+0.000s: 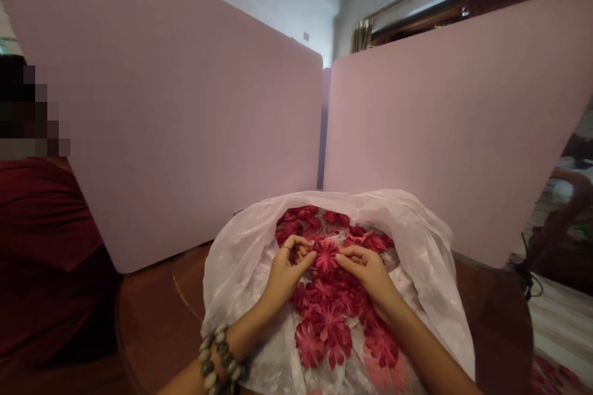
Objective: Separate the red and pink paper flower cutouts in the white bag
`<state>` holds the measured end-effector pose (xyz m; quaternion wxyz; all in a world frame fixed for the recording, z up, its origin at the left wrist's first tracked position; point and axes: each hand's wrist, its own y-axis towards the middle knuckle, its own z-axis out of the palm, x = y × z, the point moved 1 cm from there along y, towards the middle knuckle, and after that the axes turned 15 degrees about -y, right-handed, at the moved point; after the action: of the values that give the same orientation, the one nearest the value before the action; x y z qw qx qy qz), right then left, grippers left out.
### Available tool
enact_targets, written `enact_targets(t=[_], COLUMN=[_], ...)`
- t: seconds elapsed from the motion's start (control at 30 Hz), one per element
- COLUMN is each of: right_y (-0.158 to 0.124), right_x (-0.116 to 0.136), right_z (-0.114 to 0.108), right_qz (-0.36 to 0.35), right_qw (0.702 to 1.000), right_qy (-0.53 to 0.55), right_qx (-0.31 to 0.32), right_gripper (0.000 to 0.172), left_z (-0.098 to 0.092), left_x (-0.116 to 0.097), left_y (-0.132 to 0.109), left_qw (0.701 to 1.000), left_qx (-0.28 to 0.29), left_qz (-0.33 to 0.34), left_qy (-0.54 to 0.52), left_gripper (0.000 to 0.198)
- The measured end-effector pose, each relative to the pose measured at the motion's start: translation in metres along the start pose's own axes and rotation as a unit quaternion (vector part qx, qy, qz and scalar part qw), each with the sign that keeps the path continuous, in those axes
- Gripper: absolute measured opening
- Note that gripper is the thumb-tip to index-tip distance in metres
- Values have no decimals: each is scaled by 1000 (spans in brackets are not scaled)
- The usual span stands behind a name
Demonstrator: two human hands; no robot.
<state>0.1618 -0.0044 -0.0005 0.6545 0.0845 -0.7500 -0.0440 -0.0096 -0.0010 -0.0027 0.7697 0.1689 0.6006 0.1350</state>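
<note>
A red fabric flower piece (327, 256) with many petals is stretched between my two hands above an opened white plastic bag (231, 271). My left hand (293, 261) pinches its left edge between thumb and fingers. On the opposite edge, my right hand (364, 266) pinches it the same way. Below and around my hands, several loose red flower pieces (330, 324) lie in the bag, some overlapping. More red petals (303, 219) are heaped toward the back of the bag's mouth. My left wrist wears a bead bracelet (217, 363).
The bag rests on a brown wooden table (160, 296). Two pink panels (199, 104) stand upright behind it, meeting near the middle. At the left edge sits a person in a red top (41, 246). A dark cable (528, 277) hangs at the right.
</note>
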Motion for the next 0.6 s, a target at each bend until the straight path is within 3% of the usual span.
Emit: enact_targets(t=[0.13,0.23,0.4,0.6], right_y=[-2,-2,0,-2], right_x=[1,3,5,5], right_z=[1,3,4,2], right_qz=[-21,-77,-142,-131], right_qw=[1000,997,988,988], right_qy=[-5,-11,-6,4], right_qx=[-22,-7,57,80], right_gripper=[31,29,24,25], left_z=[5,8,7,7], left_x=[-6,-7,-3,-5], left_y=[-4,-7,-5,-7], left_qw=[996,991,984,978], left_qx=[76,125,153,173], left_qz=[-16,-41,-73,-96], left_qy=[35,11,-52,-66], left_gripper=[17,17,28,31])
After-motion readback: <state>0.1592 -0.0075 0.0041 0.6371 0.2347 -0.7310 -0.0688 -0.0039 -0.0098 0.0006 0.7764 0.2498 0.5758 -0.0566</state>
